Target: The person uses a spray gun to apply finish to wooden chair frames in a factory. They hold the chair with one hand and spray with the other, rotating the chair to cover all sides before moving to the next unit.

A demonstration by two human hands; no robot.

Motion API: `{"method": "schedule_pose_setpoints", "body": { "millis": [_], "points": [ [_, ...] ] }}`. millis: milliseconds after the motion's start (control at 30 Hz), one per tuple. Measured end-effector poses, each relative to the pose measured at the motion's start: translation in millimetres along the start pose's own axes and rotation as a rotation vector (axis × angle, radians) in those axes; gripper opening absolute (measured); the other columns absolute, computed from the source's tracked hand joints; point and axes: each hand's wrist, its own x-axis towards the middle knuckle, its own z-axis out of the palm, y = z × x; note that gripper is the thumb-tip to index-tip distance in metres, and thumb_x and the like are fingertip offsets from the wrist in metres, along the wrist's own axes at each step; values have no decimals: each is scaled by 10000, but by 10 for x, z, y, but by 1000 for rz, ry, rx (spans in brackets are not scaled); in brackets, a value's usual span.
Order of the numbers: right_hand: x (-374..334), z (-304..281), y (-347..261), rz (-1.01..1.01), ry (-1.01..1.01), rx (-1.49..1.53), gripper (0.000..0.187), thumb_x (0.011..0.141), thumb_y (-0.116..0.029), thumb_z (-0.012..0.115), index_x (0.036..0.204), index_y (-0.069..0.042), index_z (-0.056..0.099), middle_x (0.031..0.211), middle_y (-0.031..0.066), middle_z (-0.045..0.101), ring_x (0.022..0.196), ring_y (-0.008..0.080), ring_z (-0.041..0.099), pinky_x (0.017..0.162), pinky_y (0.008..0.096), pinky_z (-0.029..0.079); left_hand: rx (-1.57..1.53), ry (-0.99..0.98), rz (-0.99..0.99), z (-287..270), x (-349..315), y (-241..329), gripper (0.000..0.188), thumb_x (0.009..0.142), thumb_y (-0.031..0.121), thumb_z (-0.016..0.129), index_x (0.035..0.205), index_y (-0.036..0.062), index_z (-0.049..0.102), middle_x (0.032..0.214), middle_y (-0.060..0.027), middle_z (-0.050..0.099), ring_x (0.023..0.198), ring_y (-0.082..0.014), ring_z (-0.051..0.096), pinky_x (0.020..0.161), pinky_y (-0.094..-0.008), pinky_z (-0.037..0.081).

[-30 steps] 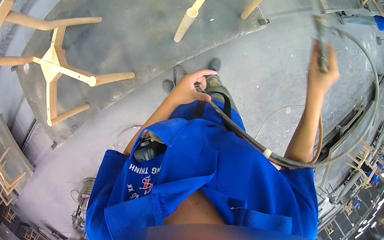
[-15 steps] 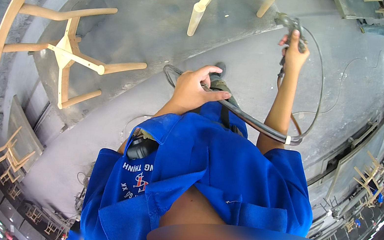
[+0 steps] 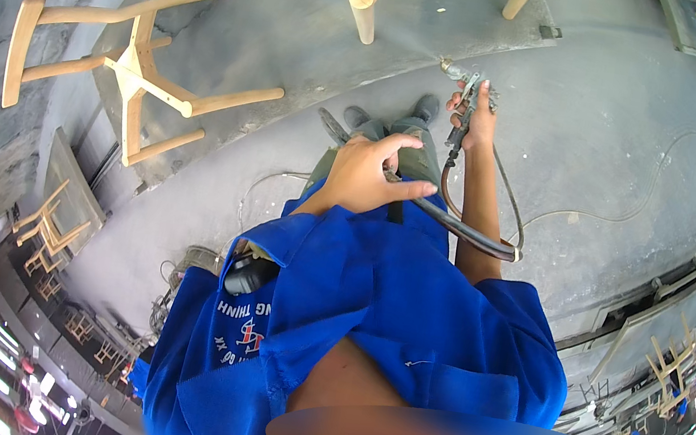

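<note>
My right hand (image 3: 480, 127) is closed around the handle of a metal spray gun (image 3: 468, 91), its nozzle pointing up and left. A faint pale haze shows in front of the nozzle, toward the leg of a pale wooden chair frame (image 3: 362, 14) at the top edge. Dark hoses (image 3: 476, 235) run from the gun and loop back to my left hand (image 3: 364, 170). That hand is curled around the hoses in front of my waist, thumb stretched along them. Most of the upper chair frame lies outside the picture.
Another pale wooden chair frame (image 3: 129, 70) lies on the grey platform (image 3: 247, 49) at the left. A thin hose (image 3: 609, 216) trails over the floor at right. More chair frames (image 3: 49, 227) stand at lower left. My shoes (image 3: 425, 108) are beside the platform edge.
My right hand has brought the spray gun leftward and slightly down, closer to the chair leg. The hose loop hangs narrower. My left hand keeps its grip; the view has shifted a little.
</note>
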Motion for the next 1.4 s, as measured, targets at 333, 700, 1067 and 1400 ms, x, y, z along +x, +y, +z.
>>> {"method": "schedule_pose_setpoints", "body": {
  "millis": [333,700,1067,1400],
  "points": [
    [1318,-542,802,195,234,-84,546,1015,-552,513,1013,-21,640,703,73,620,572,198,624,436,287,371,142,23,120,-79,231,126,819,757,575,770,1373,77,560,1068,-192,695,935,-356,639,896,-423,443],
    [2378,627,374,45,-320,651,704,991,-694,382,1064,-43,640,741,28,558,709,176,600,451,247,352,192,254,46,-291,381,49,658,827,477,734,1320,66,591,919,-146,683,852,-340,633,804,-429,436],
    [2416,747,237,-1,297,275,513,1019,-541,514,959,-44,626,685,54,590,578,209,615,448,299,365,152,294,-8,-298,462,22,576,869,437,703,1305,71,613,837,-111,642,807,-311,603,800,-421,428],
    [2667,268,44,-295,-5,1012,779,925,-791,318,1020,-69,594,746,32,497,694,164,510,403,229,353,182,331,64,-269,658,158,518,889,401,678,1278,62,626,851,-119,651,817,-299,612,793,-414,423]
  ]
}}
